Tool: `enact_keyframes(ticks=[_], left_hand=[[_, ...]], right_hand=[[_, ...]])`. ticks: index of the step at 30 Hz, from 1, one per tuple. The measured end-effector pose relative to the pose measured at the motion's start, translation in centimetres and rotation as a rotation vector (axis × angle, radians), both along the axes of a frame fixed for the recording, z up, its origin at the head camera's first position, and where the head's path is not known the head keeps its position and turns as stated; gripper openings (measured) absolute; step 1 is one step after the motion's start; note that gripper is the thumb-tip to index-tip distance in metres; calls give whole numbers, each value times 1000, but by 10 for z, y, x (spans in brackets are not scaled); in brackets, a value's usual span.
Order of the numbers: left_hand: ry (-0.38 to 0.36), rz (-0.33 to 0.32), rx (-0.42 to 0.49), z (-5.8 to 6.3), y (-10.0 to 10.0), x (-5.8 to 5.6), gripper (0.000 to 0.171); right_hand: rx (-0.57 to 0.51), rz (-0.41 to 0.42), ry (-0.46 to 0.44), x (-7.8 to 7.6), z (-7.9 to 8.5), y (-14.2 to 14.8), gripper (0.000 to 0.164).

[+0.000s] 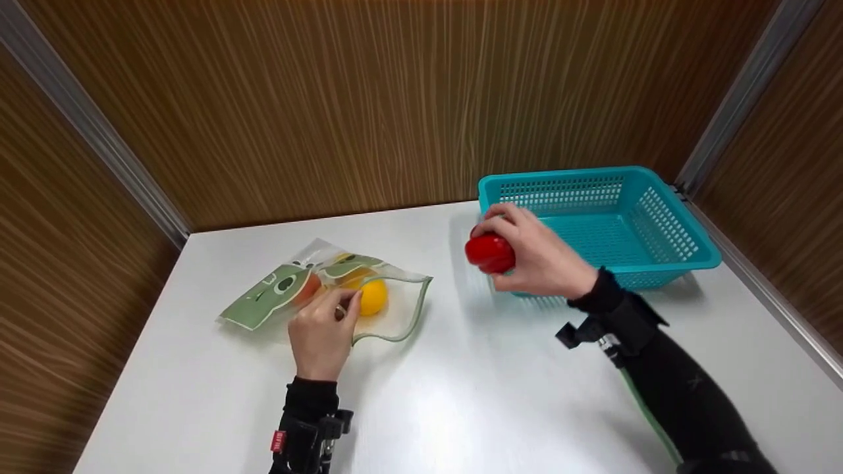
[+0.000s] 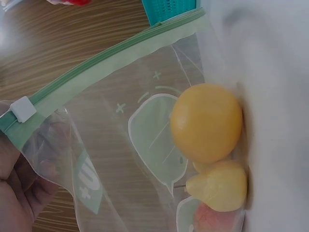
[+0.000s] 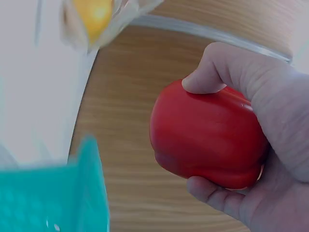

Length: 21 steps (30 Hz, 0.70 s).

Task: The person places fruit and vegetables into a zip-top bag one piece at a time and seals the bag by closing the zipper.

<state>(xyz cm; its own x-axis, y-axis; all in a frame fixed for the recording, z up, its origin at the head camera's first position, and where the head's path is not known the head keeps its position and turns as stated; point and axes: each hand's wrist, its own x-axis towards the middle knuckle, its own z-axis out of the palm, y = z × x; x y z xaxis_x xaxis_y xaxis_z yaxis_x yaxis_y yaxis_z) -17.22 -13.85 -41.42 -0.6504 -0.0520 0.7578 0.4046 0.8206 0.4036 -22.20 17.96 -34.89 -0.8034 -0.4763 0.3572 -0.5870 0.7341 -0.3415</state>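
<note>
My right hand (image 1: 543,257) grips a red bell pepper (image 1: 490,253) in the air, just left of the teal basket. In the right wrist view the thumb presses one side of the pepper (image 3: 207,137) and fingers curl round the other. My left hand (image 1: 323,336) pinches the mouth edge of a clear and green zip bag (image 1: 263,299) lying on the table. The bag's mouth gapes to the right. Inside, the left wrist view shows a round orange-yellow fruit (image 2: 206,123), a yellow pear (image 2: 222,186) and a partly hidden reddish fruit (image 2: 215,218). A white slider (image 2: 22,109) sits near the left fingers.
The teal plastic basket (image 1: 599,172) with perforated sides stands at the back right of the white table (image 1: 428,421). Wood-grain panels (image 1: 329,118) enclose the table at the back and both sides.
</note>
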Motion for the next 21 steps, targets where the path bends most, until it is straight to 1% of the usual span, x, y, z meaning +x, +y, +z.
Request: enact_keyframes(ticks=[6,11,16,21], left_hand=[[12,-12,-2,2,2,-3,11],[11,-17,2,1,3,-4,11],[3,-14,4,0,1,-2,11],[13,-7,6,0,-1,-1,10]], right_hand=[[-89,46,17,13,-16,-23,72],[-121,74,10,18,-26,-38,72],[-138,91,-11,22,-31,-49,72],[-140,107,-41,24,-35,-58,71]])
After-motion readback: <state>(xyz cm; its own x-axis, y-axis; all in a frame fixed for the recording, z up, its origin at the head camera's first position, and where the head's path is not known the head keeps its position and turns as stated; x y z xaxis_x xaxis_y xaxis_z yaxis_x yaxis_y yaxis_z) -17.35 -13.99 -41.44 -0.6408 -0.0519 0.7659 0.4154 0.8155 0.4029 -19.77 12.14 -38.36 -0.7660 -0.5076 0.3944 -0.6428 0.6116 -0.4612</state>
